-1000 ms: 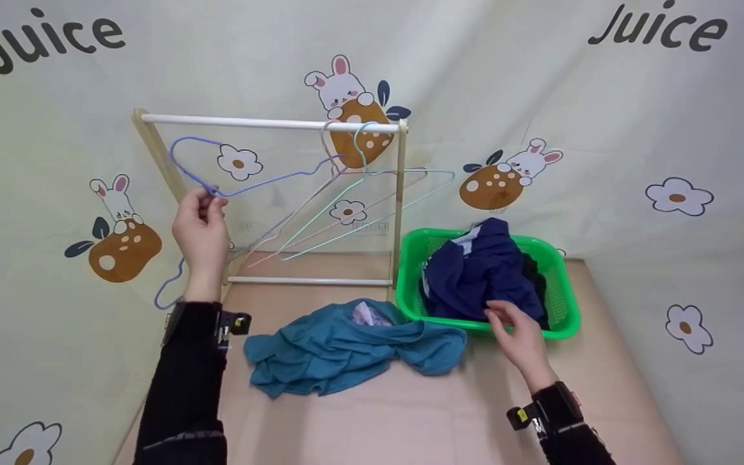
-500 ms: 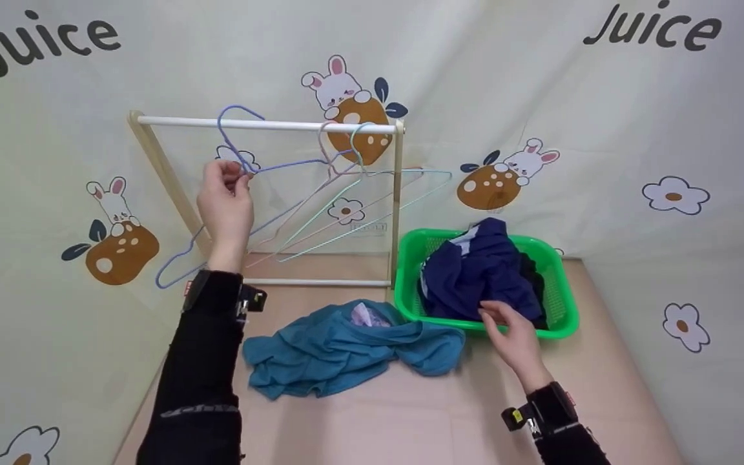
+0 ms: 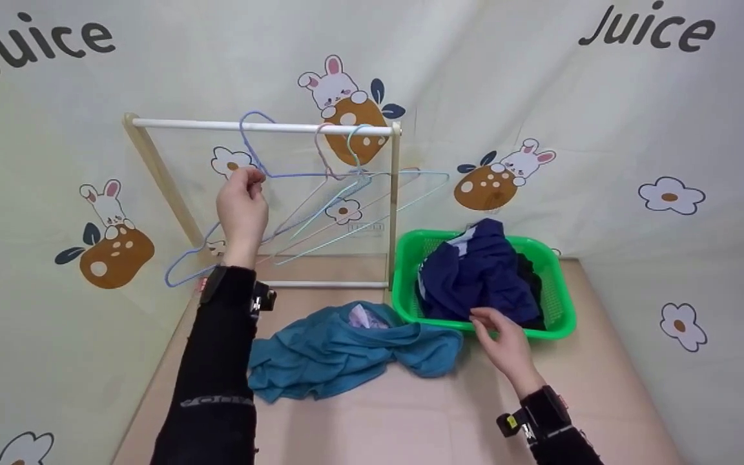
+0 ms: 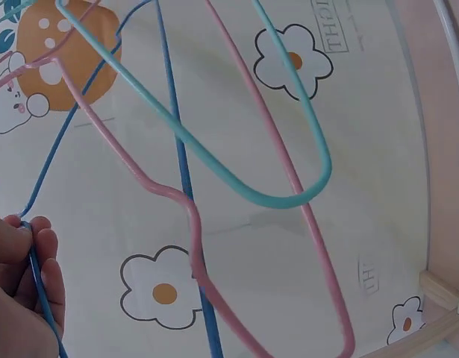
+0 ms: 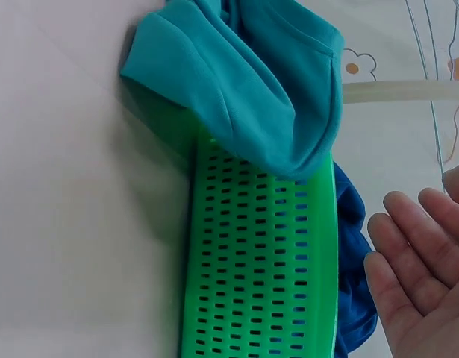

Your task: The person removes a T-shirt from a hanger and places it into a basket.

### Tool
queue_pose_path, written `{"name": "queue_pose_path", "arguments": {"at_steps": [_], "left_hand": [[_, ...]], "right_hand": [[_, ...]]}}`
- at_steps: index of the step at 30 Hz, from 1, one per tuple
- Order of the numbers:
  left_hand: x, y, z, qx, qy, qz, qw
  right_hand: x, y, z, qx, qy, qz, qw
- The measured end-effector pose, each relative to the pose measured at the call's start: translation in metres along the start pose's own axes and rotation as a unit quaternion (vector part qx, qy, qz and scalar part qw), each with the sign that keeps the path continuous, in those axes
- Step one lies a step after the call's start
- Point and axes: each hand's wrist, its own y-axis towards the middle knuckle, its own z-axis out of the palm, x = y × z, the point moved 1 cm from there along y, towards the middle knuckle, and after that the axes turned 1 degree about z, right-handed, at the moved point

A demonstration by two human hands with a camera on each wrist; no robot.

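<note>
My left hand (image 3: 243, 213) pinches a blue wire hanger (image 4: 172, 82) just below its hook, between thumb and fingers. The hook overlaps the white top rod (image 3: 201, 124) of a small clothes rack in the head view. Beside it a pink hanger (image 4: 196, 239) and a turquoise hanger (image 4: 281, 201) hang from the same rod, farther right. My right hand (image 3: 506, 345) holds nothing, its fingers relaxed at the front rim of a green basket (image 3: 564, 310). Dark blue clothing (image 3: 478, 278) fills that basket, and the palm shows bare in the right wrist view.
A crumpled teal garment (image 3: 333, 355) lies on the tabletop in front of the rack, one end against the basket. The rack's wooden post (image 3: 394, 206) stands close to the basket's left side. A printed cloth with rabbits and flowers forms the backdrop.
My left hand has moved up and right with the blue hanger, bringing its hook from below the rod up to the rod's height. The right hand has drifted slightly left.
</note>
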Motion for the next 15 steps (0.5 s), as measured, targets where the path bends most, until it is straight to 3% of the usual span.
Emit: {"name": "queue_pose_path", "arguments": {"at_steps": [8, 12, 15], "left_hand": [[0.008, -0.006, 0.003, 0.046, 0.023, -0.005, 0.9987], [0.013, -0.009, 0.002, 0.042, 0.039, 0.004, 0.9983], [0.016, -0.014, 0.002, 0.029, 0.053, 0.029, 0.9977]], "right_hand": [[0.013, -0.004, 0.026, 0.036, 0.005, -0.037, 0.999], [0.021, -0.004, 0.041, 0.048, -0.011, -0.083, 0.995], [0.027, -0.004, 0.053, 0.064, -0.025, -0.118, 0.991]]}}
